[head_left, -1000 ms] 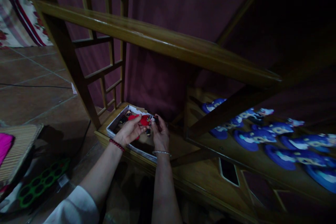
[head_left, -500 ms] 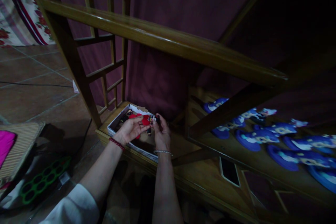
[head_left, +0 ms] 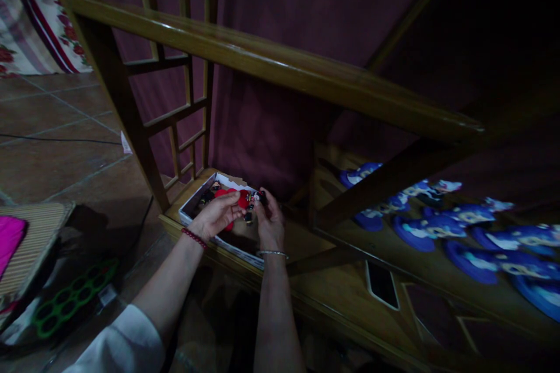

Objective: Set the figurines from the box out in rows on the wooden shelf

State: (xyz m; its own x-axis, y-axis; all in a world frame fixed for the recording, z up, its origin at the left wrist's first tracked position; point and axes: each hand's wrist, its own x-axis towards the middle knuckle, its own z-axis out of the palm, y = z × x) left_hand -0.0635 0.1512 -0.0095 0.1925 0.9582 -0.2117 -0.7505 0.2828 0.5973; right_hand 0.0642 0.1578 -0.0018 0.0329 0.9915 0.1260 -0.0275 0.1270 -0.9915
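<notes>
Red-ended, the figurine (head_left: 250, 199) lies lengthwise above the box (head_left: 225, 179), your left hand (head_left: 217, 215) pinching that end, right hand (head_left: 269, 222) the dark one.

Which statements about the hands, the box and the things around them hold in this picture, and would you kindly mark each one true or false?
1. The left grip and the right grip both hold a small red-and-black figure at the box. True.
2. A phone lies on the wooden ledge, to the right of the box. True.
3. The box stands on the tiled floor. False: it rests on the ledge.
4. Both wrists are bare. False: a red bead bracelet circles the left one and a thin pale band the right.
5. The things grouped toward the right edge are yellow. False: they are mostly blue figures.
</notes>
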